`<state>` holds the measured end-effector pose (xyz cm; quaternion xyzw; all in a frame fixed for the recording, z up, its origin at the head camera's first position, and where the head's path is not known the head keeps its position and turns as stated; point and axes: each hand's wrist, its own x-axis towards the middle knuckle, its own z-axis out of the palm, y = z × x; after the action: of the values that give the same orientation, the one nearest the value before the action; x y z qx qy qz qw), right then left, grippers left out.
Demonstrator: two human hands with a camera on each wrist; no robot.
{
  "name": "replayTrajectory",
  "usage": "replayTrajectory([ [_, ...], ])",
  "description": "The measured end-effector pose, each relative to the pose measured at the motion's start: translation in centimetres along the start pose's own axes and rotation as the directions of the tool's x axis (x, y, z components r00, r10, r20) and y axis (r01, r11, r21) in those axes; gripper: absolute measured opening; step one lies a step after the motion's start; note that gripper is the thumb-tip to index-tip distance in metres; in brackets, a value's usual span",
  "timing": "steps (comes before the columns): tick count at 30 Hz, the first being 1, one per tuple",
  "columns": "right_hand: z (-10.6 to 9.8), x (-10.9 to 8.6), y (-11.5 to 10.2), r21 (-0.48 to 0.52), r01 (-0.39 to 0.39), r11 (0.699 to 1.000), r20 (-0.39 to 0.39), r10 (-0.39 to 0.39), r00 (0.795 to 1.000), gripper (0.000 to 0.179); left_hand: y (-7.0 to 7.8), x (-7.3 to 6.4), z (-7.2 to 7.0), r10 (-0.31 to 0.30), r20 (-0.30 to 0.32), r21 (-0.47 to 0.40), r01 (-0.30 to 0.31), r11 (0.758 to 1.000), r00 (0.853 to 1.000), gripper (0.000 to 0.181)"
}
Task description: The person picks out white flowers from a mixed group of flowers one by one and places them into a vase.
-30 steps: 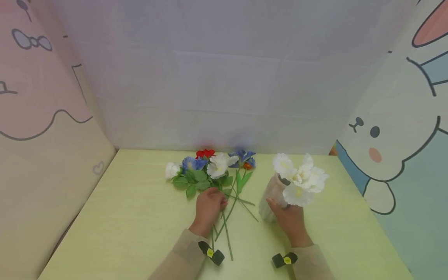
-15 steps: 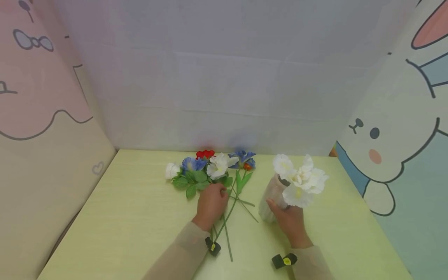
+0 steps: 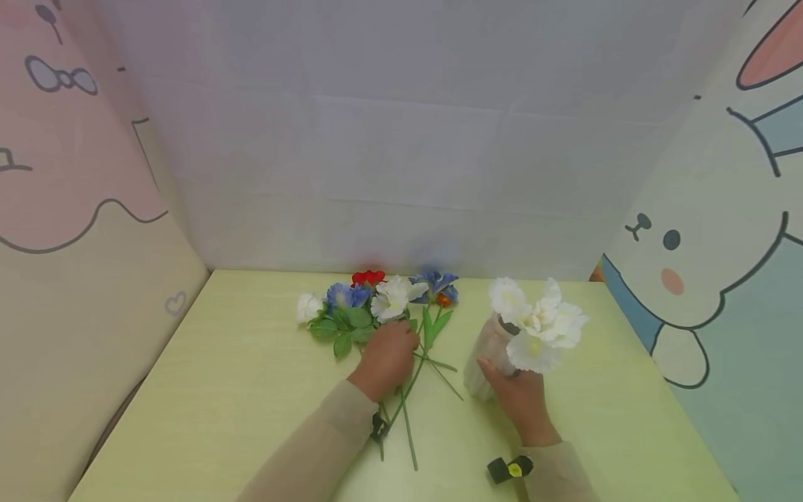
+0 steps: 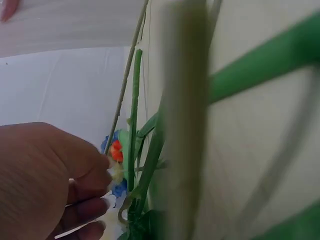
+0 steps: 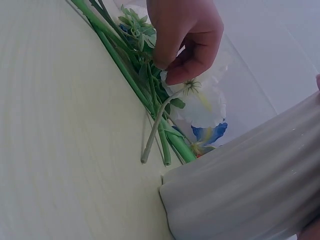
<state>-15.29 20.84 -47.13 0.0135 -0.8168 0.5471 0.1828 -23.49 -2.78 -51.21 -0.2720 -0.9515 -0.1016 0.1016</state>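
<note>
The left hand [image 3: 385, 357] is down at the loose bunch, fingers partly curled at the upper stems; whether it pinches one cannot be told. The right hand [image 3: 523, 404] grips the vase [image 3: 486, 355], thumb and fingers wrapped round its side. From the left hand, the loose white flower [image 3: 390, 300] lies just beyond at 12 o'clock, a blue flower [image 3: 341, 296] at 11, the white rose [image 3: 308, 307] at 10, and green stems [image 3: 409, 432] trail toward 5; the vase stands at 3. The flowers look artificial and should be light, with bendy stems and soft petals, best pinched mid-stem, below the leaves. The vase looks smooth, ribbed, perhaps breakable, so its body is the place to hold. White blooms [image 3: 544, 322] spill from its mouth toward 1 o'clock, above the table [image 3: 238, 390].
</note>
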Motion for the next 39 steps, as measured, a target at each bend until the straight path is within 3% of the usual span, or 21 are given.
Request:
replayTrajectory([
  [3,0.0,0.1,0.0,0.002,0.015,1.0,-0.003,-0.015,1.0,0.075,-0.2,0.2,-0.2,0.094,0.024,0.049,-0.095,0.994,0.995,0.02],
  [6,0.1,0.1,0.3,-0.003,0.011,1.0,-0.003,-0.011,1.0,0.076,-0.3,0.2,-0.4,0.121,0.035,0.047,-0.123,0.991,0.992,0.02],
  [10,0.2,0.4,1.9,0.002,-0.009,1.0,-0.003,0.009,1.0,0.079,-0.3,0.1,-0.4,0.109,0.031,0.03,-0.109,0.994,0.994,0.021],
  [14,0.4,0.8,4.5,0.0,-0.003,1.0,-0.009,0.003,1.0,0.083,-0.4,0.1,-0.1,0.1,0.073,0.054,-0.104,0.993,0.992,0.021],
  [21,-0.1,0.0,0.0,-0.009,-0.013,1.0,0.007,0.013,1.0,0.074,-0.9,0.2,0.7,0.118,0.093,0.108,-0.127,0.986,0.989,0.017],
  [28,0.0,0.1,0.4,0.004,-0.001,1.0,0.004,0.001,1.0,0.073,-1.1,0.1,0.4,0.122,0.074,0.13,-0.131,0.983,0.99,0.015],
  [34,0.3,0.6,3.2,0.03,0.019,0.999,-0.004,-0.019,1.0,0.077,-1.2,-0.2,0.2,0.107,0.069,0.144,-0.116,0.983,0.992,0.017],
  [39,0.4,0.9,5.3,0.031,0.01,0.999,-0.009,-0.009,1.0,0.082,-1.2,-0.8,-0.3,0.071,0.028,0.093,-0.073,0.993,0.997,0.02],
])
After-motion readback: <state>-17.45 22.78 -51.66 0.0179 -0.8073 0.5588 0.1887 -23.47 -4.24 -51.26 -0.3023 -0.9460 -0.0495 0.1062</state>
